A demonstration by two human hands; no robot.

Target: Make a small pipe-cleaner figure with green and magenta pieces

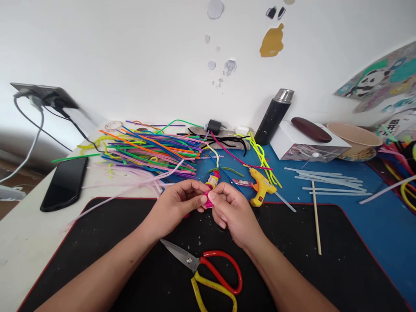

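Observation:
My left hand (pixel 186 199) and my right hand (pixel 229 208) meet above the black mat (pixel 279 255), both pinching a small pipe-cleaner figure (pixel 212 180). Its upper part is red, yellow and whitish, with a pale yellow stem rising from it. The bright pink lower part is mostly covered by my fingers and thumbs. Nearer to me, scissors (pixel 195 262) with one red and one yellow handle lie on the mat, blades pointing left. A yellow glue gun (pixel 260 186) rests just beyond my right hand.
Loose pipe cleaners (pixel 152 151) in many colours lie behind my left hand. A black phone (pixel 65 184) is at the left. Clear glue sticks (pixel 331 180) and a wooden stick (pixel 316 219) lie at the right. A dark flask (pixel 274 117) leans by a white box (pixel 292 141).

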